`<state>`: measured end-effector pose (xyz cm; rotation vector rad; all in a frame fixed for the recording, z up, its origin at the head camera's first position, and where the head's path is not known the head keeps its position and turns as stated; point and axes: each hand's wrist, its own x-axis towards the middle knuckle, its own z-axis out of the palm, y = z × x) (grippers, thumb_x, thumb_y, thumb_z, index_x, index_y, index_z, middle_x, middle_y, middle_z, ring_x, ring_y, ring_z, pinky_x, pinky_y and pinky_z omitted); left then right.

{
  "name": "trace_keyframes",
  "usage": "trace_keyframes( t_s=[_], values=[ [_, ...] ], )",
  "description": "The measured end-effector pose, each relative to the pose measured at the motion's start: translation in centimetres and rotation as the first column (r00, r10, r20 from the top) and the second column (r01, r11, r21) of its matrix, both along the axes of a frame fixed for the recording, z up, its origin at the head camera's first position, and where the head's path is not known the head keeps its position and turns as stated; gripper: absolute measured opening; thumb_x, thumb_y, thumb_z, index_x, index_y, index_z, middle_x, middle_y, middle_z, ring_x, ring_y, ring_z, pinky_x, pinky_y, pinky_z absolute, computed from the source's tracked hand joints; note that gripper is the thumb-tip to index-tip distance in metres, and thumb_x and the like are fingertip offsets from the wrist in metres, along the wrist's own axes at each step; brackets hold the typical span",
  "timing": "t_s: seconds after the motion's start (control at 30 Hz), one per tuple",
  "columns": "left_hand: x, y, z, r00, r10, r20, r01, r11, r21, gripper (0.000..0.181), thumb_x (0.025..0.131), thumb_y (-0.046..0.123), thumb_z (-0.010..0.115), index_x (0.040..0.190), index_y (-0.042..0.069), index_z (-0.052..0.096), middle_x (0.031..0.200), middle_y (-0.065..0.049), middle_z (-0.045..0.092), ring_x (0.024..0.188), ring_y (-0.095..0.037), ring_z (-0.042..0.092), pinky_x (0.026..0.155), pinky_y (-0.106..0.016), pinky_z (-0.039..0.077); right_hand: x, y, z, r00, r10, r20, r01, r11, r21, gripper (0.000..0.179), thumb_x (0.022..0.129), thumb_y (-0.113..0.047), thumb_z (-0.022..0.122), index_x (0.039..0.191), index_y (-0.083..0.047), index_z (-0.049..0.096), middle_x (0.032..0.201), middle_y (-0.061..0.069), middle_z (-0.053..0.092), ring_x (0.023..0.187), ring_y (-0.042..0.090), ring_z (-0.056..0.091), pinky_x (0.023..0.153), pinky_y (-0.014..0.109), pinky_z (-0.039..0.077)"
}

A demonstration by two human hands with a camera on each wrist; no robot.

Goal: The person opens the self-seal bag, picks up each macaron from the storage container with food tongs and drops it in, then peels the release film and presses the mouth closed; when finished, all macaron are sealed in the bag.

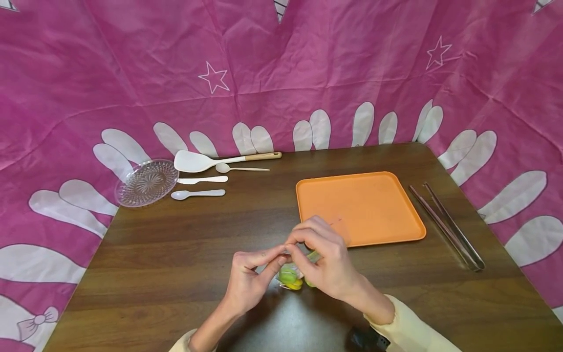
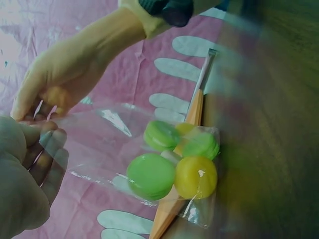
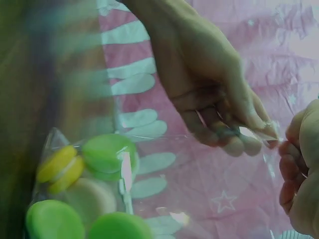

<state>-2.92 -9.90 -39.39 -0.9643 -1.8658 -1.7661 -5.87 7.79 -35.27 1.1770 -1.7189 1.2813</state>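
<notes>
A clear plastic bag hangs from my two hands over the table's near part. Inside lie several macarons: a green macaron, a yellow macaron and a pale macaron among them. My left hand pinches the upper edge of the bag between thumb and fingers. Right against it, my right hand pinches the same edge, fingertips nearly touching the left ones. In the head view, both hands hide most of the bag.
An orange tray lies just beyond my right hand, with metal tongs to its right. At the back left are a clear patterned plate, a white spatula, a small spoon, a white knife and a white spoon.
</notes>
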Motion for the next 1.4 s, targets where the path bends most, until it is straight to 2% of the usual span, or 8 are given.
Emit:
trace_keyframes(
  t_s=[0.2,0.4,0.7,0.97,1.1,1.2,1.3,1.4],
  values=[
    [0.0,0.0,0.2,1.0,-0.004,0.024,0.004,1.0,0.017,0.032,0.086,-0.017,0.067,0.116,-0.008,0.07,0.105,-0.021,0.071,0.1,-0.024,0.07,0.081,-0.036,0.057,0.1,0.0,-0.1,0.995,-0.025,-0.101,0.028,0.999,0.033,0.015,0.096,-0.016,0.069,0.09,-0.002,0.068,0.085,0.004,0.063,0.072,0.018,0.054,0.068,0.024,0.042],
    [0.1,0.1,0.3,1.0,0.016,0.012,-0.016,1.0,0.013,0.03,0.084,-0.017,0.07,0.113,-0.008,0.072,0.105,-0.02,0.071,0.1,-0.022,0.07,0.081,-0.035,0.057,-0.2,0.0,-0.4,0.994,-0.022,-0.104,0.027,0.999,0.042,0.009,0.094,-0.012,0.071,0.09,-0.004,0.07,0.085,0.003,0.062,0.071,0.018,0.053,0.07,0.025,0.04],
    [0.2,0.0,0.3,1.0,0.028,0.012,-0.028,1.0,-0.006,0.031,0.083,-0.019,0.069,0.111,-0.008,0.073,0.104,-0.021,0.072,0.098,-0.021,0.071,0.079,-0.034,0.057,0.1,0.2,-0.6,0.999,0.018,0.029,-0.019,0.999,0.041,0.015,0.098,-0.018,0.067,0.087,-0.007,0.068,0.086,0.001,0.062,0.079,0.018,0.054,0.071,0.022,0.044],
    [0.5,0.3,0.3,0.999,0.03,-0.011,-0.03,0.999,-0.013,0.029,0.083,-0.019,0.069,0.109,-0.008,0.073,0.099,-0.022,0.073,0.094,-0.021,0.072,0.076,-0.033,0.058,0.6,0.6,-0.4,0.974,0.084,0.21,-0.084,0.996,-0.008,0.014,0.096,-0.019,0.069,0.085,-0.011,0.065,0.084,-0.001,0.062,0.083,0.017,0.055,0.071,0.027,0.047],
    [0.4,0.3,0.3,0.999,-0.007,0.039,0.006,1.0,0.023,0.034,0.084,-0.021,0.066,0.113,-0.006,0.073,0.096,-0.021,0.073,0.091,-0.023,0.073,0.078,-0.035,0.058,0.6,1.0,-0.2,0.943,0.091,0.32,-0.075,0.995,-0.062,0.013,0.095,-0.015,0.069,0.084,-0.011,0.063,0.08,-0.001,0.058,0.076,0.015,0.053,0.065,0.027,0.043],
    [0.3,0.2,0.2,0.995,-0.004,0.096,-0.001,0.999,0.048,0.034,0.085,-0.021,0.065,0.114,-0.005,0.073,0.093,-0.019,0.074,0.089,-0.024,0.074,0.08,-0.035,0.057,0.6,1.3,0.2,0.895,0.118,0.429,-0.066,0.989,-0.134,0.012,0.092,0.001,0.068,0.085,-0.007,0.062,0.076,0.004,0.057,0.069,0.015,0.052,0.059,0.025,0.044],
    [0.4,0.1,0.1,0.993,0.007,0.122,-0.015,0.998,0.059,0.033,0.085,-0.02,0.065,0.114,-0.005,0.073,0.092,-0.017,0.075,0.089,-0.025,0.074,0.081,-0.034,0.057,0.8,1.7,0.3,0.844,0.151,0.515,-0.042,0.975,-0.216,0.013,0.089,0.012,0.066,0.088,-0.001,0.062,0.075,0.012,0.06,0.065,0.014,0.058,0.059,0.022,0.052],
    [0.5,0.1,0.0,0.992,0.011,0.126,-0.019,0.998,0.064,0.031,0.086,-0.019,0.065,0.113,-0.007,0.072,0.093,-0.016,0.075,0.09,-0.025,0.074,0.082,-0.033,0.056,0.9,2.0,0.3,0.813,0.142,0.565,0.01,0.966,-0.257,0.014,0.089,0.014,0.065,0.089,-0.001,0.065,0.075,0.015,0.064,0.065,0.015,0.063,0.059,0.025,0.057]
  ],
)
